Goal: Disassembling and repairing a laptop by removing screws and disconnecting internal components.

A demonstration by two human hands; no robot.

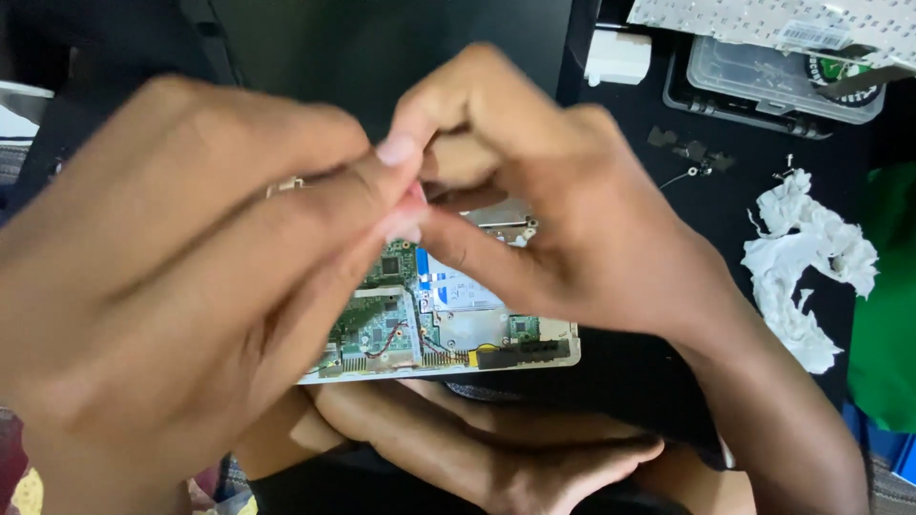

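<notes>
Both hands fill the middle of the frame, raised close to the camera and blurred. The left hand (162, 315) takes up the left half, its fingers curled and its thumb and forefinger stretched toward the centre, where their tips are pressed together. The right hand (553, 210) comes in from the lower right, its forearm running to the bottom right corner; its fingers are bent and its thumb and forefinger close in on the same spot. The tips of both hands meet just left of centre, pinched on something small and pinkish (412, 202); it is too small and blurred to tell what it is, or which hand has the firmer hold. Below the hands, in the lower middle of the frame, lies an opened laptop (448, 329) with its green board, a silver plate and thin red and black wires exposed; neither hand touches it. Under it, along the bottom edge, the person's bare feet (496, 448) show. In the upper right lies a clear plastic tray (763, 81) with a white keyboard (754, 19) partly over it, and a small white block (618, 57) just left of them. At the right, crumpled white tissue (806, 262) lies on the black surface (649, 381), beside green cloth (887, 305) at the frame's edge.
</notes>
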